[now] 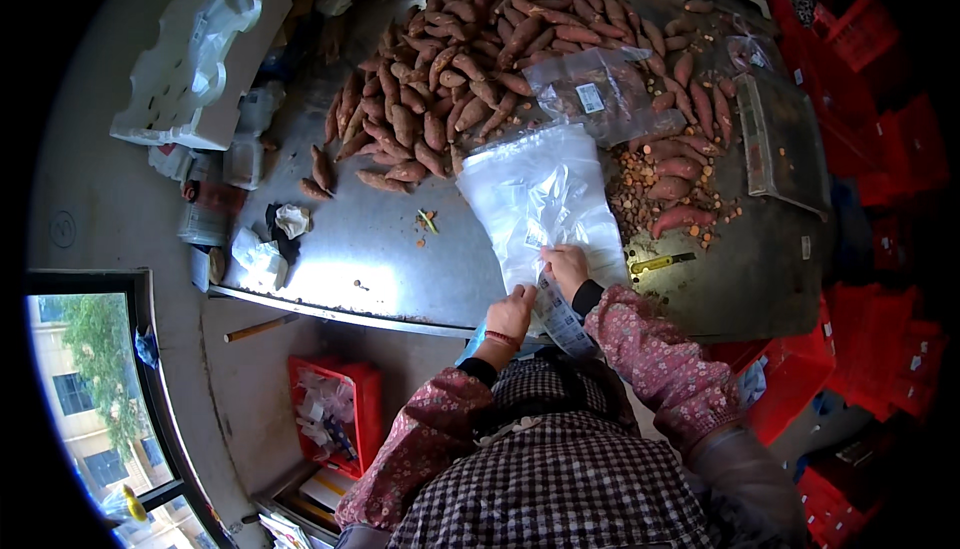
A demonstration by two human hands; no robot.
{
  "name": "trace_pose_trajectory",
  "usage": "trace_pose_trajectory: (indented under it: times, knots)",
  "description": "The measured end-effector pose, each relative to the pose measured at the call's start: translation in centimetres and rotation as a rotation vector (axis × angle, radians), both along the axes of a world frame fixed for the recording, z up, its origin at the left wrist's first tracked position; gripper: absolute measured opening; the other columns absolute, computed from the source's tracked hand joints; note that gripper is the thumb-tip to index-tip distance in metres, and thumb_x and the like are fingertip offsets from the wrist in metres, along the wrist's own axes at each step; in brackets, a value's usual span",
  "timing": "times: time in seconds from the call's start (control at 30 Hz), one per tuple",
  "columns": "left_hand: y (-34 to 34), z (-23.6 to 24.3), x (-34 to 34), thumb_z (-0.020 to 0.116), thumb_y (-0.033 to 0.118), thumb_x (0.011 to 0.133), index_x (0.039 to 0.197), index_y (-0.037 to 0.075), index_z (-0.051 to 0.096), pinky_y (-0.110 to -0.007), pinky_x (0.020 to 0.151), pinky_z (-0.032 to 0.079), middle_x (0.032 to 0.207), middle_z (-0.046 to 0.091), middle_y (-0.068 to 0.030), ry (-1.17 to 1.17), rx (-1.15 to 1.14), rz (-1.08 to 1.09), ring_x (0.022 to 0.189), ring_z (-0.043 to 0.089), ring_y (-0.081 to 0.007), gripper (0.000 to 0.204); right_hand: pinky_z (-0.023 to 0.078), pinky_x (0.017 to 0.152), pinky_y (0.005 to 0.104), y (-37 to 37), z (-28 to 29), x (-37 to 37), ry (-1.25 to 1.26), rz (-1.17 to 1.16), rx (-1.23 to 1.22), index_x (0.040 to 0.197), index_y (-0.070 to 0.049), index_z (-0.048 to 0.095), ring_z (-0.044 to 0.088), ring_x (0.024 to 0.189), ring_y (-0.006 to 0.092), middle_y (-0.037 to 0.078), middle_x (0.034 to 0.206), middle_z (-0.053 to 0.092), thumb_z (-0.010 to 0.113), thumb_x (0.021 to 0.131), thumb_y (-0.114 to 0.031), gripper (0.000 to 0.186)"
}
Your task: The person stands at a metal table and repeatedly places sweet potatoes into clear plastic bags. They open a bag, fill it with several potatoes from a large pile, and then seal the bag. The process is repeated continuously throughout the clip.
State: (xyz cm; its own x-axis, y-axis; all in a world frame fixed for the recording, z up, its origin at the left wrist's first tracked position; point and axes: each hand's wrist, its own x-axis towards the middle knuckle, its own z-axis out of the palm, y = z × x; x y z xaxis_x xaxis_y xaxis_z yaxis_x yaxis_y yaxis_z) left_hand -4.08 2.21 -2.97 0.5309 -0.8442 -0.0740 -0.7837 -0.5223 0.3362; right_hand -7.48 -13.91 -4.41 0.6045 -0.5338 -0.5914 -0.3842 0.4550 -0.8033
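Observation:
A stack of clear plastic bags (pixel 525 189) lies on the table's front half, with a small printed label on it. My left hand (pixel 508 321) is closed at the stack's near edge, pinching the bags' corner. My right hand (pixel 565 274) rests over the bags, its fingers closed on a strip of printed labels (pixel 563 321) that hangs down toward my apron. A yellow utility knife (pixel 662 262) lies just right of the bags. Beyond them is a bagged, labelled bundle (pixel 585 84).
Sweet potatoes (pixel 420 119) are heaped across the back of the metal table (pixel 400 249), with small chopped bits at the right. A white foam box (pixel 200 59) stands at left. Red crates (pixel 880 349) are stacked at right; another red crate (pixel 360 389) with plastic sits below the table.

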Motion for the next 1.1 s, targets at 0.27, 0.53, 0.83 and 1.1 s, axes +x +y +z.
trace_pose_trajectory:
  times: [0.27,0.53,0.83,1.1]
  knots:
    - [0.5,0.0,0.4,0.051,0.011,0.083,0.098,0.014,0.050,-0.036,0.051,0.051,0.084,0.056,-0.0050,-0.124,-0.052,-0.166,0.064,0.064,-0.0225,0.015,0.032,0.044,0.0210,-0.7,2.9,-0.8,-0.030,0.287,0.105,0.074,-0.009,0.056,0.041,0.049,0.0048,-0.005,0.061,0.045,0.063,0.088,-0.031,0.028]
    - [0.0,1.9,0.6,0.052,0.010,0.081,0.094,0.012,0.050,-0.034,0.054,0.050,0.082,0.052,-0.0039,-0.190,0.022,-0.156,0.068,0.062,-0.0198,0.013,0.050,0.069,0.0422,-2.2,1.9,0.3,0.132,0.783,-0.616,0.075,0.003,0.066,0.065,0.074,0.0379,0.024,0.075,0.064,0.068,0.065,-0.034,0.039]
    - [1.4,3.5,0.1,0.053,0.011,0.079,0.088,0.012,0.050,-0.034,0.052,0.048,0.079,0.051,-0.0039,-0.173,-0.129,-0.216,0.066,0.061,-0.0200,0.009,0.021,0.036,0.0216,-2.8,1.8,-0.7,-0.098,-0.184,0.350,0.069,-0.008,0.054,0.030,0.041,0.0059,-0.004,0.055,0.038,0.064,0.078,-0.013,0.015]
    - [-0.9,1.1,2.6,0.058,0.035,0.086,0.089,0.006,0.058,-0.048,0.068,0.048,0.081,0.066,-0.0171,0.530,0.078,0.355,0.074,0.063,-0.0381,0.030,0.042,0.060,0.0211,-7.0,11.2,3.0,-0.517,0.269,0.216,0.112,-0.007,0.064,0.051,0.064,0.0062,0.002,0.087,0.062,0.053,0.094,-0.023,0.026]
